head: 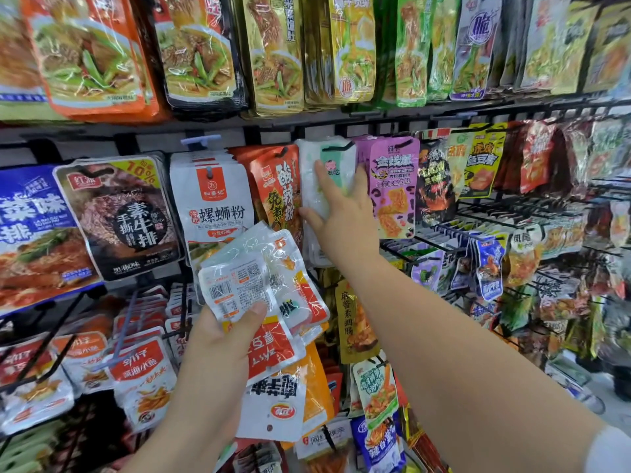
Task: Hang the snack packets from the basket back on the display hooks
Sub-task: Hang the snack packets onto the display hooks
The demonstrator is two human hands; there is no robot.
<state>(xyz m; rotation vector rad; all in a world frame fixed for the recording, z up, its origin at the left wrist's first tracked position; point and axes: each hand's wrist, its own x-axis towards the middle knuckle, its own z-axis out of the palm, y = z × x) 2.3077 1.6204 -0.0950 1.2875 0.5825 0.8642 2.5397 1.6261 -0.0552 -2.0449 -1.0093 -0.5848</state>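
While the left hand (218,339) grips a fanned bunch of packets (252,285), thumb curled over them, the right hand (341,213) lies spread, fingers nearly straight, on a white packet (312,189) hanging from a hook (336,147) mid-rack

Dark packet (119,216) reads "10%" and "素牛排"; white packet (211,203) reads "螺蛳粉"; orange packet (278,186) reads "酸辣粉".
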